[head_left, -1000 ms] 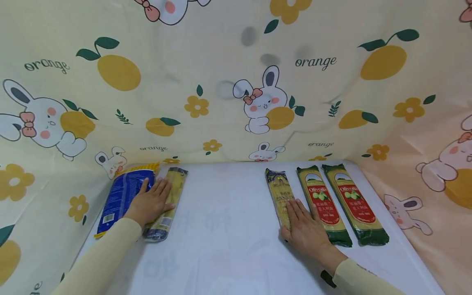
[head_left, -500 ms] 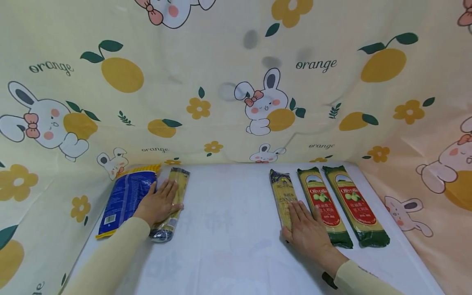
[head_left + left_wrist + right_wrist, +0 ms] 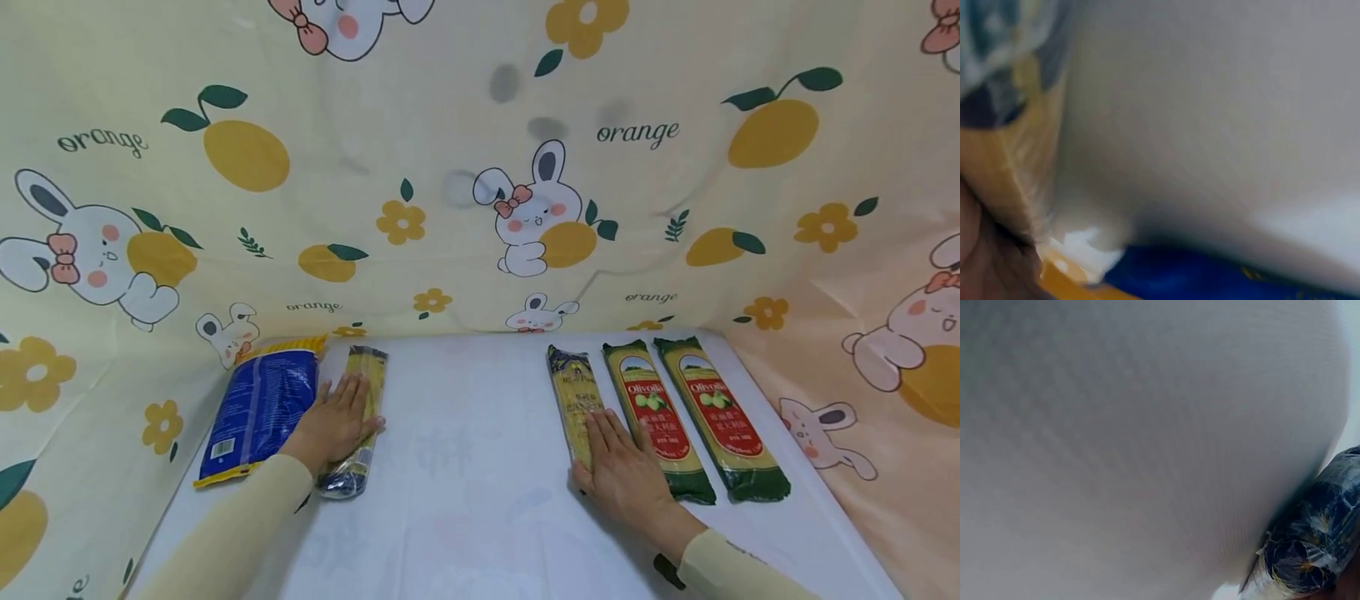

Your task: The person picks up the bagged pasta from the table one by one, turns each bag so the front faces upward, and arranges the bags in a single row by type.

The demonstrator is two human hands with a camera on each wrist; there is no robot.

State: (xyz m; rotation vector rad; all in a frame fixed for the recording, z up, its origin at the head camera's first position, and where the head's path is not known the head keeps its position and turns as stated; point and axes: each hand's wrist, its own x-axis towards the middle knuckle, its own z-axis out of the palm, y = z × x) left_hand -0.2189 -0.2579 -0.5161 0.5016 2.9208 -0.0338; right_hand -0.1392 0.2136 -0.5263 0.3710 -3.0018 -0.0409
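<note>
My left hand (image 3: 334,423) lies palm down, fingers extended, over a clear-and-yellow spaghetti pack (image 3: 372,367) at the left of the white table. The thumb reaches the pack's right edge. In the left wrist view this pack (image 3: 1016,169) shows beside part of the hand. A blue bag with yellow ends (image 3: 262,400) lies just left of the hand. On the right, my right hand (image 3: 630,475) rests with straight fingers on a second yellow spaghetti pack (image 3: 573,392), its thumb by the left edge. This pack's dark blue end (image 3: 1316,531) appears in the right wrist view.
Two green-ended spaghetti packs with red labels, a nearer one (image 3: 660,417) and an outer one (image 3: 723,408), lie right of the right hand. The white table (image 3: 465,467) spans between the hands. A printed cloth (image 3: 450,167) hangs behind and along the sides.
My left hand and the spaghetti pack under it have slid right, away from the blue bag. The right hand's pack shifted slightly right at first, then stayed put.
</note>
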